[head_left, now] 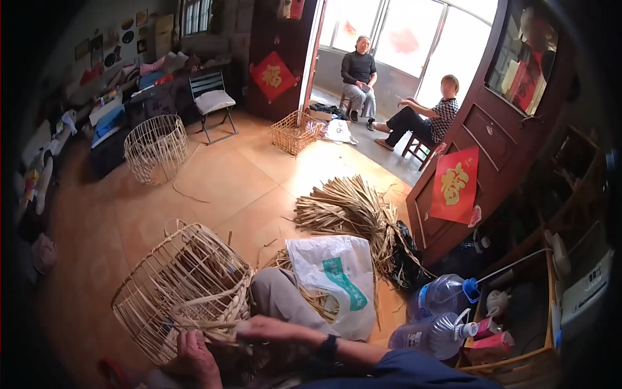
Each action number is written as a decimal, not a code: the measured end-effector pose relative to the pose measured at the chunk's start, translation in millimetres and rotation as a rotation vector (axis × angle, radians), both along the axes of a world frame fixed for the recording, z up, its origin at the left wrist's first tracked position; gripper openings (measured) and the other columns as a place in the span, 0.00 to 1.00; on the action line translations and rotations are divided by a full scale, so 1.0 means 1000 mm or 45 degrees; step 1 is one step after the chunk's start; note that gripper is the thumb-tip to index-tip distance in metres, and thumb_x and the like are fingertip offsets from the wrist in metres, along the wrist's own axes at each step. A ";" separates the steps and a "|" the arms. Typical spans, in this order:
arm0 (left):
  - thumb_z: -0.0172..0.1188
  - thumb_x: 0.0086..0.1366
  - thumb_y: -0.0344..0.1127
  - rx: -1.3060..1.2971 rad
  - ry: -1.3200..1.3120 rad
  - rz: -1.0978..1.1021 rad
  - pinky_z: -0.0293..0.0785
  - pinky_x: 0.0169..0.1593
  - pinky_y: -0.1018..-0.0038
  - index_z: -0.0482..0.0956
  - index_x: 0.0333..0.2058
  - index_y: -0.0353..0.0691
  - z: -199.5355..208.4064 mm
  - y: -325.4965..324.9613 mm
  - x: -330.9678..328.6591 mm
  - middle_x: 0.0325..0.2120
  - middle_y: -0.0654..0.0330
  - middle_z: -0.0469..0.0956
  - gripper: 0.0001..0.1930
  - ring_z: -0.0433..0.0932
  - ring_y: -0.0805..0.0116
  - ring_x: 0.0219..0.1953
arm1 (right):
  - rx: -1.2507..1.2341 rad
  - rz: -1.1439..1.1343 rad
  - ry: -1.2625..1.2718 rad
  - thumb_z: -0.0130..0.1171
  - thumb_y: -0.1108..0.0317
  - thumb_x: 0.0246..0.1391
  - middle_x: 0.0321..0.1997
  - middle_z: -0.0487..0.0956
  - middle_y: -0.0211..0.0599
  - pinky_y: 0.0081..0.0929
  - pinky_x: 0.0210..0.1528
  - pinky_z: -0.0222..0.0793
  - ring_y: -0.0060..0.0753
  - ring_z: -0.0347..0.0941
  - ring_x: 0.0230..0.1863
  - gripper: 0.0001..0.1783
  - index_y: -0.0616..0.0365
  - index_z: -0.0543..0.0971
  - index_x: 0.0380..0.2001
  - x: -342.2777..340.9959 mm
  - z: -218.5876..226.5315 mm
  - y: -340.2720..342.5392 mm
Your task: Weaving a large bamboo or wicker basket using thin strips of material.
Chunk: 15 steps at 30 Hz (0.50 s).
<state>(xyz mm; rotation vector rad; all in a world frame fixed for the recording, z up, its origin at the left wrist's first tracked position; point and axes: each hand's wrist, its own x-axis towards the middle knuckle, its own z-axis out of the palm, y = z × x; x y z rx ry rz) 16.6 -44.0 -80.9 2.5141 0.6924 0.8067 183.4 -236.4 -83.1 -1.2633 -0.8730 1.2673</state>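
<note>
We've got the left hand (194, 360) and right hand (275, 330) on the basket (178, 288), each seemingly pinching a strip (207, 326); straw (346, 211) beyond.

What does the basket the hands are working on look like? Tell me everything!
The basket is a pale, straw-coloured open cage of thin canes with wide gaps, lying tipped on its side on the tan floor. Its round rim faces the lower right, where flat strips are woven into a denser band. The left hand grips that woven edge from below, and the right hand lies across it from the right. A knee in grey-brown trousers presses against its side. It looks unfinished.
</note>
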 end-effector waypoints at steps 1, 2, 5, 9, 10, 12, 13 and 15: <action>0.54 0.73 0.32 0.027 -0.063 -0.020 0.72 0.45 0.55 0.77 0.38 0.32 -0.001 -0.001 -0.002 0.35 0.46 0.75 0.08 0.76 0.43 0.40 | 0.196 -0.240 0.380 0.50 0.44 0.74 0.28 0.79 0.32 0.27 0.35 0.69 0.21 0.70 0.28 0.28 0.62 0.80 0.47 -0.002 -0.008 -0.016; 0.51 0.75 0.32 0.052 -0.128 -0.041 0.73 0.47 0.55 0.77 0.41 0.31 -0.002 -0.003 -0.004 0.37 0.45 0.76 0.09 0.76 0.42 0.43 | 0.391 -0.483 0.757 0.51 0.45 0.74 0.29 0.80 0.30 0.21 0.35 0.68 0.18 0.70 0.28 0.27 0.61 0.80 0.50 -0.005 -0.013 -0.031; 0.48 0.75 0.29 -0.091 -0.162 0.032 0.74 0.50 0.56 0.78 0.45 0.32 -0.001 -0.007 -0.006 0.41 0.45 0.78 0.10 0.78 0.43 0.46 | 0.284 -0.547 0.683 0.55 0.49 0.73 0.29 0.80 0.24 0.15 0.35 0.66 0.12 0.69 0.28 0.23 0.61 0.83 0.48 -0.021 0.014 -0.044; 0.49 0.70 0.23 0.173 -0.085 0.070 0.75 0.52 0.57 0.79 0.47 0.32 0.030 -0.006 -0.024 0.44 0.48 0.80 0.12 0.80 0.47 0.49 | -0.119 -0.126 0.100 0.63 0.49 0.68 0.29 0.80 0.23 0.24 0.34 0.69 0.17 0.71 0.30 0.22 0.61 0.83 0.43 -0.028 0.014 -0.032; 0.49 0.68 0.21 0.335 -0.082 0.093 0.75 0.52 0.57 0.79 0.46 0.32 0.033 -0.006 -0.028 0.45 0.49 0.80 0.12 0.80 0.48 0.49 | -0.217 0.083 -0.133 0.63 0.48 0.68 0.29 0.79 0.23 0.26 0.34 0.69 0.17 0.71 0.31 0.24 0.62 0.83 0.42 -0.027 0.023 -0.028; 0.52 0.64 0.21 0.373 -0.134 0.113 0.75 0.50 0.56 0.80 0.43 0.34 0.049 -0.016 -0.016 0.42 0.50 0.79 0.11 0.79 0.48 0.46 | -0.247 0.188 -0.135 0.63 0.45 0.67 0.28 0.77 0.23 0.28 0.34 0.69 0.17 0.70 0.31 0.27 0.64 0.81 0.40 -0.028 0.027 -0.023; 0.54 0.64 0.21 0.332 -0.093 0.013 0.74 0.49 0.56 0.80 0.42 0.34 0.052 -0.018 -0.011 0.41 0.49 0.79 0.11 0.78 0.47 0.44 | -0.285 0.247 -0.252 0.63 0.45 0.67 0.29 0.77 0.23 0.28 0.34 0.69 0.17 0.71 0.32 0.27 0.64 0.80 0.39 -0.027 0.033 -0.021; 0.58 0.62 0.20 0.183 -0.037 -0.078 0.73 0.47 0.56 0.80 0.40 0.36 0.032 -0.012 0.002 0.37 0.50 0.78 0.08 0.77 0.46 0.41 | -0.420 0.276 -0.671 0.59 0.46 0.70 0.30 0.80 0.26 0.30 0.35 0.71 0.19 0.74 0.34 0.25 0.62 0.80 0.41 -0.024 0.025 -0.015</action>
